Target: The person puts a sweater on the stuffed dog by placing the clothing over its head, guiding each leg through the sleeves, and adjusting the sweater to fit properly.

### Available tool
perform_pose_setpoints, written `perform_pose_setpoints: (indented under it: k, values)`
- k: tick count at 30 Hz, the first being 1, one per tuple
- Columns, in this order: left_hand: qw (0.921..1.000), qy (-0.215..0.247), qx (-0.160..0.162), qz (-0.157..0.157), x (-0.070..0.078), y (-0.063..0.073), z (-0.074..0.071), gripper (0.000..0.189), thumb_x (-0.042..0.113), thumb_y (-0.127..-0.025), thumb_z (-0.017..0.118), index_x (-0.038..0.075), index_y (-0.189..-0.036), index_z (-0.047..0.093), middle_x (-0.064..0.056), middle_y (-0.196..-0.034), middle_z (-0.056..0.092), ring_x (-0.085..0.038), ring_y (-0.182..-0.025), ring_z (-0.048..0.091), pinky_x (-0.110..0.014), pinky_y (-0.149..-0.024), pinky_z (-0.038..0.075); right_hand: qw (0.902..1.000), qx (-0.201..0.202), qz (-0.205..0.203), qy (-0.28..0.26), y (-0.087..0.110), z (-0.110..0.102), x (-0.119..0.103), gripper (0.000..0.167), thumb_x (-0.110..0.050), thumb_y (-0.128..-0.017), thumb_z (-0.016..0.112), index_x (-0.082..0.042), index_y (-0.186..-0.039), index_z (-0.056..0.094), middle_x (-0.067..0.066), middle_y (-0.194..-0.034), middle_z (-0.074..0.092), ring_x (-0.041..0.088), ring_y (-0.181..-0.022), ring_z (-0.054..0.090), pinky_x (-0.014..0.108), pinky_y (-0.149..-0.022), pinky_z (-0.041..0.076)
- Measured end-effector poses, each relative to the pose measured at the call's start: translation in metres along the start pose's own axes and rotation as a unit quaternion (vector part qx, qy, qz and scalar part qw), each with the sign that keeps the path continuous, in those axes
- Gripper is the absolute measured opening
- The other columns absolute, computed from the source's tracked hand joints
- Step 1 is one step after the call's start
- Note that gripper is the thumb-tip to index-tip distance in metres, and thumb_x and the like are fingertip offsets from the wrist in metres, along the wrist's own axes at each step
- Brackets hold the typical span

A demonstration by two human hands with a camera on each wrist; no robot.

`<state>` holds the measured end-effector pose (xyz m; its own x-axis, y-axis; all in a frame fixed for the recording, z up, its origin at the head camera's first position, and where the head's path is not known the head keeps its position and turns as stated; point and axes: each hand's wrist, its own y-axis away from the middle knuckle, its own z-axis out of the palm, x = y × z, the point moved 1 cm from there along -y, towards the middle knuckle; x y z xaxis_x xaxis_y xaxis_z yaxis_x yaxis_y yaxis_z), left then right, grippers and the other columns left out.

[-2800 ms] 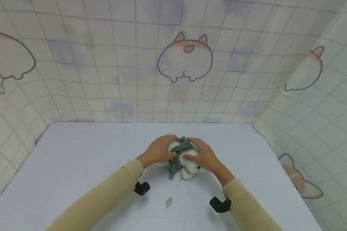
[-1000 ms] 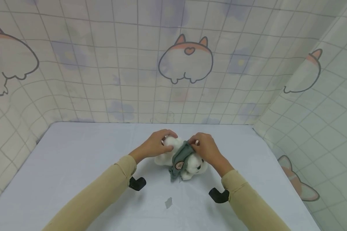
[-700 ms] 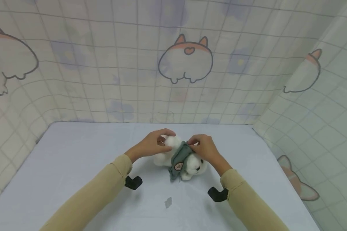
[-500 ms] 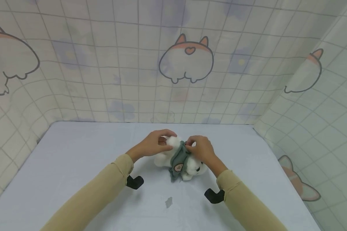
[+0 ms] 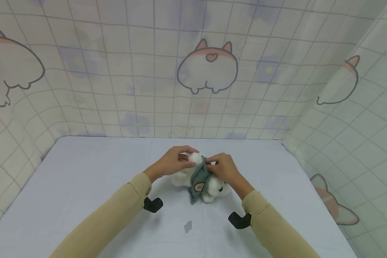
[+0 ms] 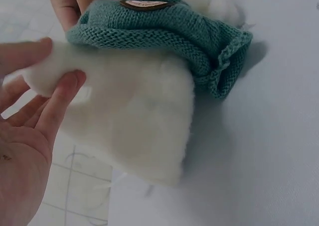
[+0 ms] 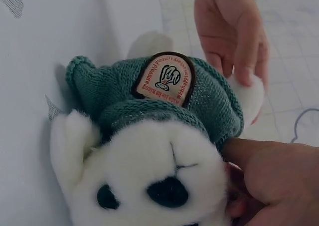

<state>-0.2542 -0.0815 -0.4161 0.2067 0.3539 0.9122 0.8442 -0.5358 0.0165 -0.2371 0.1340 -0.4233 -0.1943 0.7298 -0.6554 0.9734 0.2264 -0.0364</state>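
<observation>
The plush toy (image 5: 216, 182) is white, with a black nose (image 7: 168, 192), a black eye (image 7: 107, 197) and thin dark mouth stitching (image 7: 173, 158). Its knitted garment (image 5: 200, 175) is muted teal green, with a ribbed texture at the edges. The patch (image 7: 167, 81) on it is pale pinkish beige, bordered dark brown, with red lettering around a black line drawing. Both sleeves (image 5: 103, 215) are plain beige; the wrist mounts (image 5: 239, 220) are black. The desk (image 5: 100, 179) is pale bluish white, bearing a grey diamond-like mark (image 5: 188, 226). The far cloth (image 5: 116, 107) is off-white with a grey grid, lilac blotches with yellow centres, and a grey-outlined, orange-and-white animal (image 5: 207, 71).
</observation>
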Motion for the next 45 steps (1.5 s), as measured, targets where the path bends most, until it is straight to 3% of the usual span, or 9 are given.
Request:
perform_pose_setpoints:
  k: [4,8,15,19,22,29,32,39,45]
  values:
    - [1.0000,-0.001,0.002,-0.006,0.001,0.002,0.000,0.033,0.023,-0.095,0.063,0.024,-0.128,0.060,-0.001,-0.137,0.052,-0.028,-0.123,0.058,-0.040,-0.097,0.052,0.9991,0.006,-0.024,0.034,0.001,-0.001,-0.002,0.009,-0.017,-0.089,0.069,-0.017,-0.091,0.078,0.002,-0.092,0.074,0.013,-0.072,0.060,0.028,-0.063,0.052]
    - [1.0000,0.001,0.002,-0.006,-0.001,0.001,0.000,0.032,0.020,-0.096,0.060,0.023,-0.129,0.060,-0.002,-0.135,0.053,-0.029,-0.124,0.057,-0.038,-0.097,0.052,0.9991,0.003,-0.030,0.029,0.002,-0.001,-0.003,0.014,-0.017,-0.091,0.067,-0.018,-0.101,0.077,0.003,-0.104,0.075,0.018,-0.086,0.066,0.033,-0.072,0.055]
    - [0.9978,0.035,0.051,-0.023,-0.006,-0.007,0.004,0.020,0.014,-0.089,0.070,0.013,-0.108,0.065,-0.007,-0.109,0.063,-0.022,-0.104,0.069,-0.034,-0.085,0.057,0.9995,-0.004,-0.025,-0.017,0.002,0.002,-0.001,0.023,-0.014,-0.091,0.067,-0.013,-0.112,0.074,0.008,-0.108,0.073,0.011,-0.068,0.054,0.023,-0.061,0.047]
    - [0.9976,0.012,0.065,-0.018,-0.005,-0.009,0.007,0.017,0.015,-0.083,0.076,0.011,-0.098,0.068,-0.005,-0.096,0.064,-0.017,-0.095,0.070,-0.031,-0.083,0.056,0.9987,-0.002,-0.018,-0.047,0.003,0.004,0.003,0.028,-0.015,-0.091,0.067,-0.011,-0.118,0.070,0.010,-0.112,0.072,0.009,-0.068,0.054,0.023,-0.062,0.048]
    - [0.9975,-0.014,0.070,-0.005,-0.005,-0.011,0.010,0.014,0.013,-0.082,0.076,0.011,-0.095,0.070,-0.004,-0.087,0.063,-0.014,-0.086,0.066,-0.029,-0.081,0.055,0.9971,-0.006,-0.022,-0.073,0.003,0.004,0.004,0.030,-0.015,-0.091,0.067,-0.011,-0.121,0.069,0.010,-0.107,0.072,0.010,-0.066,0.055,0.024,-0.062,0.049]
    - [0.9947,-0.063,0.081,-0.004,-0.002,-0.012,0.016,0.011,0.018,-0.086,0.074,0.017,-0.097,0.074,0.002,-0.083,0.069,-0.010,-0.081,0.065,-0.029,-0.080,0.054,0.9968,-0.025,-0.015,-0.074,0.002,0.004,0.004,0.031,-0.019,-0.092,0.066,-0.011,-0.122,0.067,0.004,-0.071,0.063,0.012,-0.062,0.053,0.025,-0.058,0.046]
    - [0.9952,-0.067,0.071,-0.006,0.000,-0.009,0.016,0.016,0.020,-0.087,0.072,0.019,-0.103,0.075,0.002,-0.091,0.072,-0.010,-0.088,0.067,-0.030,-0.085,0.055,0.9960,-0.037,-0.004,-0.081,0.001,0.004,0.004,0.030,-0.019,-0.093,0.064,-0.011,-0.122,0.066,0.001,-0.068,0.059,0.012,-0.062,0.052,0.025,-0.057,0.045]
    - [0.9976,-0.067,0.012,0.012,-0.003,-0.006,0.015,0.022,0.022,-0.097,0.059,0.024,-0.116,0.070,0.003,-0.119,0.068,-0.015,-0.112,0.063,-0.035,-0.098,0.051,0.9943,-0.060,0.014,-0.087,0.000,0.004,0.006,0.032,-0.013,-0.093,0.060,-0.011,-0.125,0.060,0.001,-0.067,0.054,0.012,-0.059,0.049,0.025,-0.052,0.041]
    - [0.9974,-0.072,0.002,-0.001,-0.004,-0.006,0.016,0.030,0.041,-0.097,0.055,0.025,-0.119,0.067,0.006,-0.113,0.069,-0.018,-0.116,0.061,-0.040,-0.102,0.048,0.9952,-0.074,0.011,-0.062,-0.002,0.005,0.004,0.038,-0.010,-0.090,0.060,-0.008,-0.127,0.057,0.002,-0.068,0.055,0.012,-0.060,0.050,0.025,-0.053,0.043]
